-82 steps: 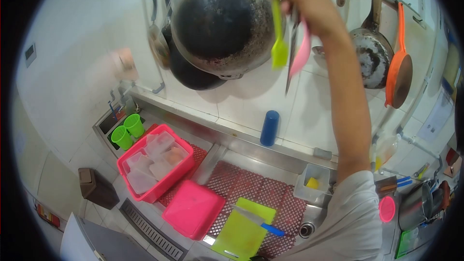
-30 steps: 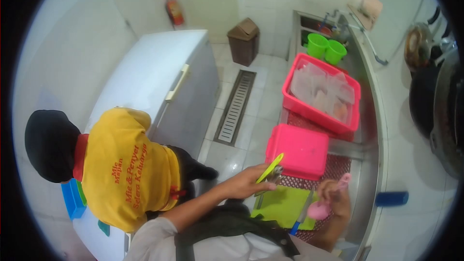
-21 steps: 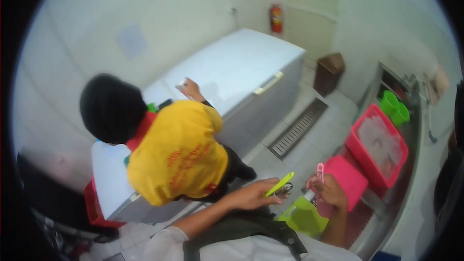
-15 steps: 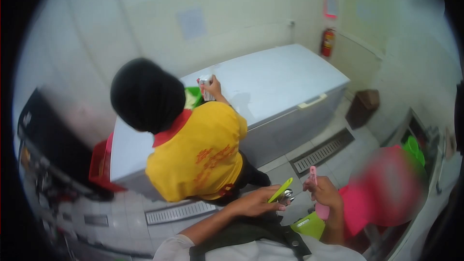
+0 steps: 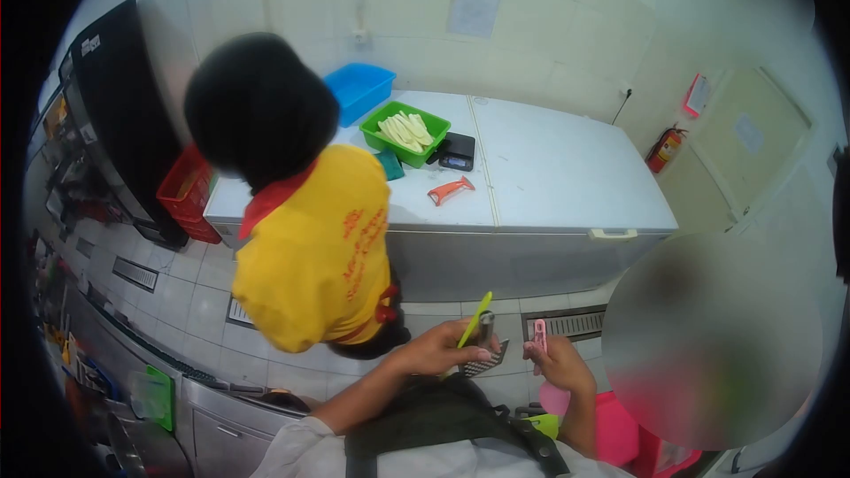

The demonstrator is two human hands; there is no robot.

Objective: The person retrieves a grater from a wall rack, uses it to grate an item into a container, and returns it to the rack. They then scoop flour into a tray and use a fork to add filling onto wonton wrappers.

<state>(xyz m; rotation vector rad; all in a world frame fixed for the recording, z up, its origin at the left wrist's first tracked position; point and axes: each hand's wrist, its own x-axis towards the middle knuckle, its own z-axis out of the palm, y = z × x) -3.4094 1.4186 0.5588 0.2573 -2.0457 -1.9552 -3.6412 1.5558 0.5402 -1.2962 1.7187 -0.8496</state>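
My left hand (image 5: 438, 350) is closed around a utensil with a lime-green handle (image 5: 476, 317). A dark metal handle (image 5: 486, 326) and a perforated metal piece like a grater (image 5: 487, 361) show at the same fingers. Raised to the right, my right hand (image 5: 562, 366) grips a pink-handled utensil (image 5: 540, 333) upright; its lower end is hidden by the fingers. Below that hand hangs a round pink item (image 5: 554, 398), with a lime-green piece (image 5: 543, 426) near my apron (image 5: 434, 420).
A co-worker in a yellow shirt (image 5: 314, 248) stands at a white chest freezer (image 5: 567, 168). On it are a blue tub (image 5: 360, 90), a green basket (image 5: 416, 158) of pale cut strips, a digital scale (image 5: 458, 152) and an orange-red packet (image 5: 452, 189). Red crates (image 5: 188, 195) stand left.
My view has swung, bringing the basket and scale into sight. The co-worker's hand with a packet no longer shows over the freezer. Both my hands keep their utensils.
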